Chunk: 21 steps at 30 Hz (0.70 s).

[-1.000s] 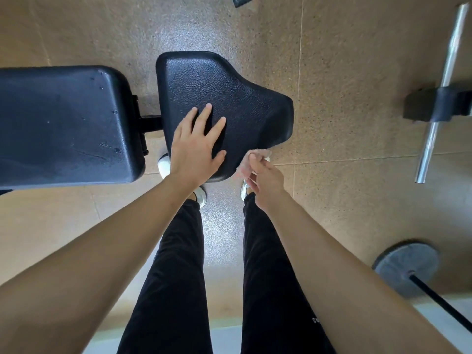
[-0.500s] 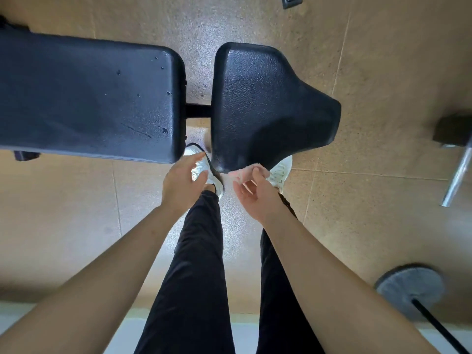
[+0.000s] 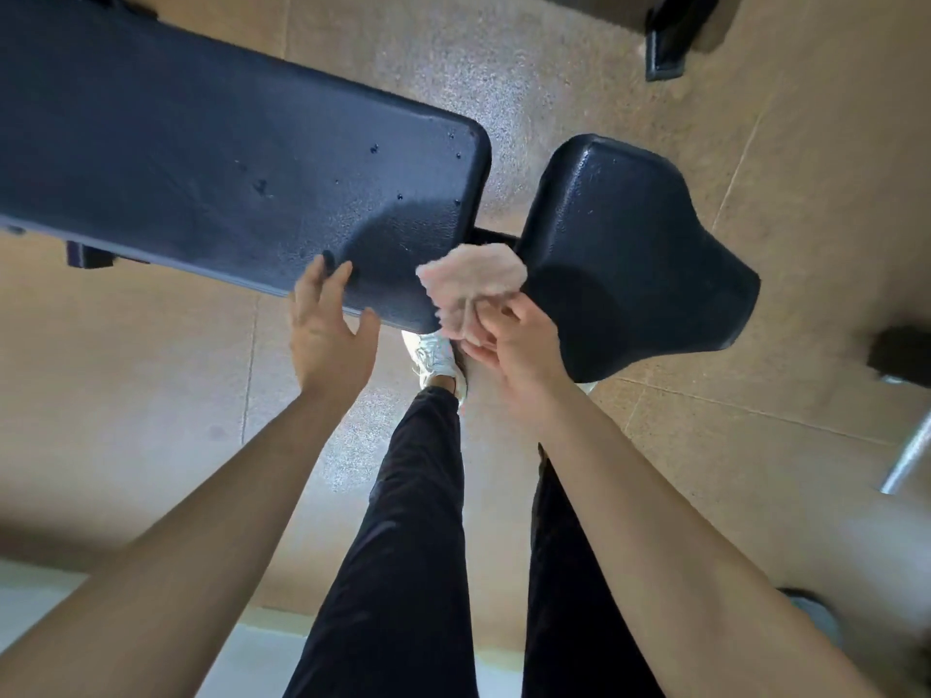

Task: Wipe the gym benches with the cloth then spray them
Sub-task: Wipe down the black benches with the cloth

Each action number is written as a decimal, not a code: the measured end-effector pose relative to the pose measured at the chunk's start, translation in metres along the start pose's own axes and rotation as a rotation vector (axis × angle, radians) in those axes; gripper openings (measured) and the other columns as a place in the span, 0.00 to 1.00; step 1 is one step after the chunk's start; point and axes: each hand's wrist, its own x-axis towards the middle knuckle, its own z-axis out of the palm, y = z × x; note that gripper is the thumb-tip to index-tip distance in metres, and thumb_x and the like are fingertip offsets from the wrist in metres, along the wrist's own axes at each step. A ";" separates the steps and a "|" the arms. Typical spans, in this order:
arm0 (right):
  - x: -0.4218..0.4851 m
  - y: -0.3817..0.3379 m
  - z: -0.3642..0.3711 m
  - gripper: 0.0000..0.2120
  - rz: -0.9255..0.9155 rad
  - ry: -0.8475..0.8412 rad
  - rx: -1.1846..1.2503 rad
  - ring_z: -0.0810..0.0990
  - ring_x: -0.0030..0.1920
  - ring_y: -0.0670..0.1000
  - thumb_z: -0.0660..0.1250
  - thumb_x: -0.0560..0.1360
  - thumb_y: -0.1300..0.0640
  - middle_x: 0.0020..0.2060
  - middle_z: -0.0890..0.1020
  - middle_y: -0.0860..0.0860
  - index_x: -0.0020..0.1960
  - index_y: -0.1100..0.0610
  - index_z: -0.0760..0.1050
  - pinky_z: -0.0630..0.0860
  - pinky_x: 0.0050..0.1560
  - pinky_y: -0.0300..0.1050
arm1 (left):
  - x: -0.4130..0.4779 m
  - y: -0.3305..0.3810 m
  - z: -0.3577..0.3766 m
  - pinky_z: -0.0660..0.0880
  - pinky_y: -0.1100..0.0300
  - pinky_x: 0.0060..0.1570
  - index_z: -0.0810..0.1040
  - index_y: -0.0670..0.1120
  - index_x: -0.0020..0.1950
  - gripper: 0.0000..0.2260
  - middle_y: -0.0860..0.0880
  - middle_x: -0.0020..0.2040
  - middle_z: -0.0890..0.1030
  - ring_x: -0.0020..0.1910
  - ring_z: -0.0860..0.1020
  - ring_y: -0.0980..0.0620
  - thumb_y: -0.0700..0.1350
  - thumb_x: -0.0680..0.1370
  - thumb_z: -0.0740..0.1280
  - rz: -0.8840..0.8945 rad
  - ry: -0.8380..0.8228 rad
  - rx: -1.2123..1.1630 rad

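A black gym bench fills the upper view: its long back pad (image 3: 226, 178) reaches from the left, and the smaller seat pad (image 3: 624, 249) sits to the right across a narrow gap. Small dark droplets dot the back pad. My left hand (image 3: 330, 335) is at the near edge of the back pad, fingers spread, fingertips on the pad. My right hand (image 3: 519, 345) grips a bunched pale pink cloth (image 3: 471, 282), which sticks up over the gap between the two pads, against the near corner of the back pad.
My legs in black trousers and a white shoe (image 3: 436, 360) stand under the bench on tan floor tiles. A black equipment foot (image 3: 670, 42) is at the top right. A chrome bar (image 3: 907, 460) and a black bracket (image 3: 902, 355) lie at the right edge.
My view has shifted right along the bench. My left hand left the seat pad and now touches the back pad's edge. My right hand has raised the cloth up to the gap.
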 end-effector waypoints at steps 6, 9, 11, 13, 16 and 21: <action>0.013 -0.049 0.017 0.07 -0.779 0.213 -0.821 0.73 0.37 0.50 0.67 0.79 0.59 0.35 0.77 0.52 0.46 0.62 0.77 0.70 0.40 0.42 | 0.015 -0.026 -0.012 0.66 0.41 0.74 0.63 0.48 0.81 0.32 0.44 0.83 0.57 0.78 0.60 0.41 0.50 0.80 0.70 -0.065 -0.077 0.148; 0.025 -0.058 0.035 0.12 -1.055 0.138 -1.180 0.75 0.46 0.54 0.68 0.78 0.61 0.46 0.80 0.53 0.61 0.57 0.78 0.72 0.46 0.46 | 0.020 -0.035 -0.017 0.67 0.40 0.72 0.65 0.49 0.80 0.31 0.45 0.83 0.58 0.78 0.61 0.42 0.50 0.79 0.70 -0.067 -0.117 0.120; 0.039 -0.053 0.041 0.25 -0.992 -0.110 -1.389 0.76 0.54 0.56 0.70 0.76 0.59 0.57 0.78 0.55 0.72 0.52 0.72 0.77 0.54 0.51 | 0.022 -0.038 -0.020 0.67 0.41 0.71 0.67 0.48 0.79 0.29 0.45 0.82 0.60 0.77 0.62 0.41 0.49 0.79 0.70 -0.055 -0.108 0.098; 0.049 -0.049 0.045 0.29 -0.795 -0.249 -1.389 0.76 0.59 0.51 0.71 0.76 0.57 0.63 0.75 0.51 0.74 0.47 0.69 0.79 0.58 0.53 | 0.025 -0.036 -0.024 0.68 0.42 0.70 0.70 0.48 0.78 0.27 0.45 0.79 0.65 0.75 0.64 0.41 0.48 0.79 0.70 -0.043 -0.081 0.037; 0.059 -0.048 0.047 0.25 -0.724 -0.131 -1.237 0.79 0.53 0.48 0.69 0.78 0.58 0.60 0.75 0.49 0.73 0.46 0.71 0.77 0.55 0.42 | 0.034 -0.031 -0.027 0.72 0.44 0.65 0.76 0.46 0.73 0.22 0.46 0.72 0.75 0.69 0.70 0.40 0.46 0.79 0.71 0.006 -0.010 -0.078; 0.078 -0.052 0.061 0.17 -0.785 -0.040 -1.275 0.79 0.48 0.50 0.70 0.78 0.56 0.54 0.76 0.51 0.66 0.50 0.77 0.78 0.55 0.46 | 0.064 -0.012 -0.022 0.74 0.48 0.61 0.80 0.53 0.67 0.18 0.50 0.60 0.82 0.58 0.78 0.43 0.53 0.77 0.68 0.126 0.019 -0.115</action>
